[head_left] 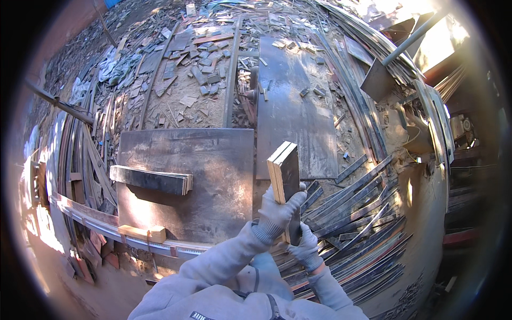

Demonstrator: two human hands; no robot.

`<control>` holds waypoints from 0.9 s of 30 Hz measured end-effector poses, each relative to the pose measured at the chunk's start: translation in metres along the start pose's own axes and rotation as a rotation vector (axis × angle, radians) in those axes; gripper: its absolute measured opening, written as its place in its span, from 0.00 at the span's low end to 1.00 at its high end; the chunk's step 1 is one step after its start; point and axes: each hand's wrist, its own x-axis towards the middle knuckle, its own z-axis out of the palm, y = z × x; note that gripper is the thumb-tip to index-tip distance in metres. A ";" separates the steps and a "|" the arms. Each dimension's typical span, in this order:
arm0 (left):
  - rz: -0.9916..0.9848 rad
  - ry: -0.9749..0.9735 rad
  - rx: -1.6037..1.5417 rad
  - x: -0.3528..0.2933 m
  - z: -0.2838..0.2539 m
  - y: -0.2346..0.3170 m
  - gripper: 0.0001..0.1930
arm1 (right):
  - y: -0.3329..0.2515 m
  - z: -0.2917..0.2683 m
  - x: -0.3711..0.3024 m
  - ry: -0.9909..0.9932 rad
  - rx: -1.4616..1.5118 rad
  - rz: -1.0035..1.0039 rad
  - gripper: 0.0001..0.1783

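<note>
One stack (149, 178) seems done; left hand (280, 212) and right hand (304, 245) clasp boards (288, 173), fingers closed; loose strips (362, 258) seem left.

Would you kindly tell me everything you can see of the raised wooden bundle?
The wooden bundle looks like two narrow boards pressed together, with pale, layered-looking edges and a dark broad face. It is tilted, clear of the dark panel to its left in the picture. The gloved left grip clasps its middle; the gloved right grip holds its lower end.

Stacked strips (149, 178) obstruct the panel (216, 160); rightward seems passable.
</note>
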 end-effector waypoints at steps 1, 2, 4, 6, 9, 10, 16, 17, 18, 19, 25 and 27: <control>0.004 -0.011 0.002 0.000 0.004 -0.001 0.13 | 0.000 -0.003 -0.001 0.009 0.007 0.001 0.55; 0.012 -0.022 0.001 0.000 0.007 -0.002 0.13 | -0.001 -0.005 -0.002 0.021 0.018 0.002 0.55; -0.001 -0.031 0.062 0.001 0.012 -0.004 0.13 | -0.003 -0.009 -0.003 0.025 0.016 0.030 0.54; -0.015 -0.050 0.070 0.004 0.014 -0.005 0.12 | -0.004 -0.013 -0.004 0.022 0.014 0.044 0.54; 0.002 -0.054 0.088 0.011 0.013 -0.007 0.12 | -0.003 -0.019 -0.005 0.013 -0.004 0.038 0.53; -0.015 -0.049 0.070 0.014 0.012 -0.009 0.11 | -0.002 -0.021 -0.006 0.016 -0.016 0.038 0.53; -0.317 0.022 -0.101 0.055 -0.005 -0.028 0.10 | -0.002 -0.017 0.003 0.036 -0.021 0.068 0.53; -0.320 0.023 -0.129 0.065 -0.011 -0.033 0.10 | -0.003 -0.014 0.008 0.014 -0.062 0.158 0.53; -0.403 0.046 -0.180 0.076 -0.018 -0.039 0.10 | -0.003 -0.012 0.015 -0.010 -0.099 0.233 0.52; -0.482 0.070 -0.234 0.087 -0.025 -0.046 0.10 | -0.004 -0.009 0.024 -0.045 -0.149 0.327 0.51; -0.287 0.305 0.014 0.160 -0.069 -0.115 0.15 | -0.008 -0.007 0.090 -0.175 -0.418 0.528 0.42; -0.194 0.439 0.637 0.184 -0.083 -0.135 0.25 | -0.008 -0.006 0.116 -0.185 -0.456 0.565 0.40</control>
